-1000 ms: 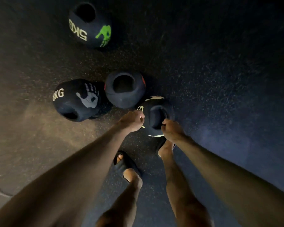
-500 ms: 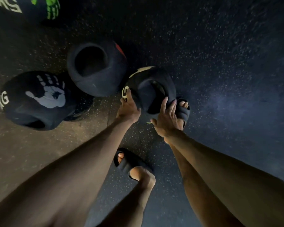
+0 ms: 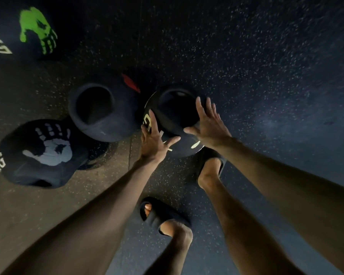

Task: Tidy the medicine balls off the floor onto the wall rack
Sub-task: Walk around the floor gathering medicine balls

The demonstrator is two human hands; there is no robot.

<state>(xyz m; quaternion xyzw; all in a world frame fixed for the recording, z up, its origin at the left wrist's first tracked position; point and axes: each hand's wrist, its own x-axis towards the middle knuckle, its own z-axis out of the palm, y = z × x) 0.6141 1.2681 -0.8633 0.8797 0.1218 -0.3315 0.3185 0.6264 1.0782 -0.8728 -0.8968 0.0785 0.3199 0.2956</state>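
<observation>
Several black medicine balls with grip recesses lie on the dark speckled floor. The nearest one, the yellow-lettered ball (image 3: 175, 114), sits just ahead of my feet. My left hand (image 3: 153, 141) lies against its left side with fingers spread and the thumb across the front. My right hand (image 3: 208, 124) rests on its right side, fingers apart too. The ball looks to be still on the floor. Touching its left side is a ball with a red mark (image 3: 99, 116). No rack is in view.
A ball with a white handprint (image 3: 42, 155) lies at the left, and one with a green handprint (image 3: 28, 32) at the top left. My right sandal (image 3: 212, 161) is right behind the yellow-lettered ball; my left sandal (image 3: 161, 215) is nearer. Bare floor spreads to the right.
Both hands went from closed at the ball's near rim to spread flat on its two sides. The view dropped closer to the balls, and my right foot stepped up beside the ball.
</observation>
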